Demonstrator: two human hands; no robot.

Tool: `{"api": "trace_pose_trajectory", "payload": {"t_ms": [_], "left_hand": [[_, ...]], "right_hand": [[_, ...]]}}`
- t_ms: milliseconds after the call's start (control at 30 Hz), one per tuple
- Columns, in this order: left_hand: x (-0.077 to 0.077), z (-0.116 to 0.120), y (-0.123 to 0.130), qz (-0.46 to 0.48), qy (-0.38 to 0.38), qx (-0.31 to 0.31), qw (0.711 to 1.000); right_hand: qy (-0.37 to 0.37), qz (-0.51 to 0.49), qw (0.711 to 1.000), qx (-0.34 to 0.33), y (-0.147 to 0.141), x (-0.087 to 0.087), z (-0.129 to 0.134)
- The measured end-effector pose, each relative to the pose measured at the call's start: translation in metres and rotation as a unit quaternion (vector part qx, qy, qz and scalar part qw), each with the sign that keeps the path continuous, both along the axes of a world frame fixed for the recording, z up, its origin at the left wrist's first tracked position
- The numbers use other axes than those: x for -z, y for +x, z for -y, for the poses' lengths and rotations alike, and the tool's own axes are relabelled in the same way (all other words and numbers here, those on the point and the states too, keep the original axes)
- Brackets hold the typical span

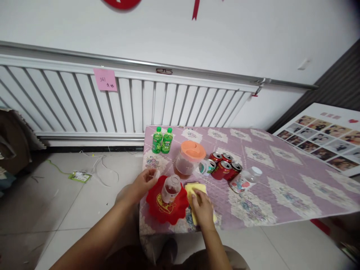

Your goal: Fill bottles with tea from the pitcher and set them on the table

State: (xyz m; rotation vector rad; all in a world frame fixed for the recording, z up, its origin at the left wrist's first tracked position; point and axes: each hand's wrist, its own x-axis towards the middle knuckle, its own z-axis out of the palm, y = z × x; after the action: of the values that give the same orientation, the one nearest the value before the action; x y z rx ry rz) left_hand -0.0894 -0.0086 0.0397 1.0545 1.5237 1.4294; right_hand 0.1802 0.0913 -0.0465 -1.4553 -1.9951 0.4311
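My left hand [146,183] is closed in a pinch on a small whitish cap [157,173], just left of the red scalloped tray. An uncapped clear bottle [171,188] with reddish liquid stands on the red tray [180,210]. On a folded yellow cloth [196,187] to the right of the tray rests my right hand [203,208], fingers bent over it. Behind the tray stands a clear pitcher [184,165] with an orange lid and brownish liquid inside.
Two green bottles [162,141] stand at the back left. Several red cans [225,167], a white-green container [207,167] and a white-capped bottle [244,180] are right of the pitcher. A radiator [180,103] runs behind the cloth-covered table [253,195]; a photo board [326,138] stands at right.
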Motion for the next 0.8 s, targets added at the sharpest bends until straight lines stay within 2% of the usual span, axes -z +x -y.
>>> {"api": "trace_pose_trajectory", "payload": {"t_ms": [67, 133, 200, 300, 367, 500, 600, 667, 733, 800], "left_hand": [[-0.003, 0.027, 0.017, 0.131, 0.007, 0.047, 0.99], [-0.001, 0.045, 0.035, 0.208, -0.024, 0.058, 0.976], [0.004, 0.055, 0.05, 0.264, -0.055, 0.07, 0.96], [0.013, 0.059, 0.068, 0.338, -0.088, 0.097, 0.932], [0.017, 0.059, 0.076, 0.372, -0.102, 0.108, 0.916], [0.022, 0.061, 0.087, 0.39, -0.109, 0.139, 0.904], [0.029, 0.062, 0.09, 0.375, -0.111, 0.155, 0.907], [0.033, 0.061, 0.085, 0.314, -0.091, 0.15, 0.933], [0.035, 0.058, 0.075, 0.199, -0.045, 0.105, 0.973], [0.033, 0.051, 0.063, 0.063, 0.001, 0.03, 0.998]], "right_hand": [[0.0, -0.036, 0.999, -0.004, -0.001, -0.013, 0.006], [-0.002, -0.101, 0.994, -0.031, -0.006, -0.032, 0.023], [-0.034, -0.166, 0.979, -0.117, -0.015, -0.053, 0.046], [-0.11, -0.165, 0.945, -0.26, -0.027, -0.076, 0.077], [-0.124, -0.143, 0.936, -0.296, -0.03, -0.082, 0.089], [-0.118, -0.11, 0.944, -0.287, -0.028, -0.081, 0.096], [-0.11, -0.097, 0.948, -0.283, -0.026, -0.083, 0.093], [-0.107, -0.103, 0.953, -0.263, -0.023, -0.087, 0.087], [-0.109, -0.125, 0.963, -0.215, -0.02, -0.095, 0.074], [-0.102, -0.148, 0.97, -0.162, -0.018, -0.108, 0.057]]}}
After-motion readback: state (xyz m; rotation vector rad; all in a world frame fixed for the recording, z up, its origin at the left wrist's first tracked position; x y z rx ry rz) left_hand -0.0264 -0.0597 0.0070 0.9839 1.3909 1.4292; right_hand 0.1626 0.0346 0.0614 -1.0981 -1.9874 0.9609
